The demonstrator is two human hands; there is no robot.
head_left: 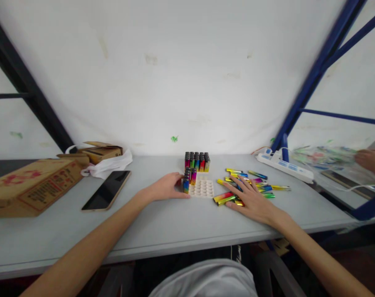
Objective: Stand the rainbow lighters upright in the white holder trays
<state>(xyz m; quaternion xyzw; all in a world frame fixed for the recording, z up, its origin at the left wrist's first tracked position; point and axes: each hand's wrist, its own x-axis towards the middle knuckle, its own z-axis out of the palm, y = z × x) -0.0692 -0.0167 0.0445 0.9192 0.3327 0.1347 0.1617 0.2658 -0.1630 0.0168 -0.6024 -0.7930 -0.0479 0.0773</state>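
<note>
My left hand [166, 187] curves around the left end of a white tray [206, 189] with round holes, its thumb along the front edge and its fingers behind. Several shiny multicoloured lighters [186, 184] with black tops stand upright in the tray's left columns, right beside that hand. My right hand [251, 201] lies palm down with spread fingers over a loose pile of metallic lighters [224, 198], which point various ways. What lies under its palm is hidden. Behind the tray, a full block of upright lighters [197, 161] stands in rows.
To the left lie a dark-screened phone [107, 190], a cardboard box [35, 185], a smaller open box [102, 152] and a white plastic bag [113, 163]. A power strip [285, 167] sits at the back right. Beyond the blue frame [311, 82], another person's hand [371, 163] is near clear plastic bags.
</note>
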